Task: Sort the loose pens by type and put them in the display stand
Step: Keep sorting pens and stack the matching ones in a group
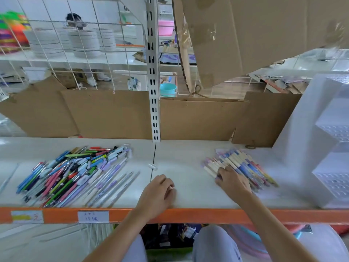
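A big mixed pile of loose pens (75, 173) in many colours lies on the left half of the white shelf (188, 154). A neat row of sorted patterned pens (243, 165) with cream caps lies on the right half. My right hand (231, 179) rests on the near end of that row, fingers curled over the pens. My left hand (159, 191) sits on the bare shelf between the two groups, fingers loosely curled with nothing in them. The white tiered display stand (324, 140) stands at the far right, its perforated slots visible.
A small white cap-like piece (152, 166) lies near the shelf seam. Cardboard sheets (105, 114) line the back. A slotted metal upright (154, 72) rises at the middle. The orange shelf edge (188, 215) carries price labels. A large cardboard box (245, 35) hangs overhead.
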The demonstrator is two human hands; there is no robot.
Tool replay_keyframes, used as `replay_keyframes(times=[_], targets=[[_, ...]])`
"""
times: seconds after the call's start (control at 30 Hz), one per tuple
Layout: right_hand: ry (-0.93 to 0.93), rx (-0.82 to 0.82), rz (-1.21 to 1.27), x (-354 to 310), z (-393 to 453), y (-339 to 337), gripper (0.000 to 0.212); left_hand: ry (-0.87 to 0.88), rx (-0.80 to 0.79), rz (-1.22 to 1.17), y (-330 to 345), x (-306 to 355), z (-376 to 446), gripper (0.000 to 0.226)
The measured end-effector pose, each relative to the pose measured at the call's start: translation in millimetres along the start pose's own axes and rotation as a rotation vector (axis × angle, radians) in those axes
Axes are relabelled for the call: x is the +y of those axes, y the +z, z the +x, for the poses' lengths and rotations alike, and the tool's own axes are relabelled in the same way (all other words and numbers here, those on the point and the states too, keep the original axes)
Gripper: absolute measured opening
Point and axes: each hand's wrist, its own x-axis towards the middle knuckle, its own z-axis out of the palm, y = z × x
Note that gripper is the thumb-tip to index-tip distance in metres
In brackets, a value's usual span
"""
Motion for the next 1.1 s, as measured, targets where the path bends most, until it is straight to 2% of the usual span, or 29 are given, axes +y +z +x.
replay_keyframes(times=[0.13,0.3,0.4,0.47,0.67,0.77,0.83,0.93,1.1], targets=[[-0.012,0.056,0.011,10,-2,9,0.021,-0.007,-0.002,-0.008,2,-3,-1,0.020],[0.064,0.076,-0.135,10,1,1,0.017,0.007,0.013,0.002,-1,-2,-2,0.021],[0.081,0.080,-0.064,-8,0,1,0.023,0.001,0.025,-0.001,-3,-7,-6,0.020],[-0.006,0.055,0.001,-32,-4,8,0.022,-0.020,0.034,-0.001,-7,-12,-10,0.020],[-0.291,0.033,0.267,-118,-7,35,0.023,-0.128,0.069,0.067,-27,-33,-22,0.020],[-0.322,-0.003,0.310,-144,-7,48,0.023,-0.214,0.131,0.130,-42,-50,-32,0.017],[-0.310,-0.016,0.279,-146,-6,54,0.024,-0.282,0.184,0.177,-54,-65,-39,0.014],[-0.288,-0.005,0.361,-141,-5,58,0.023,-0.369,0.250,0.222,-69,-89,-45,0.011],[-0.283,0.008,0.419,-139,-7,59,0.021,-0.471,0.170,0.299,-76,-108,-45,0.016]])
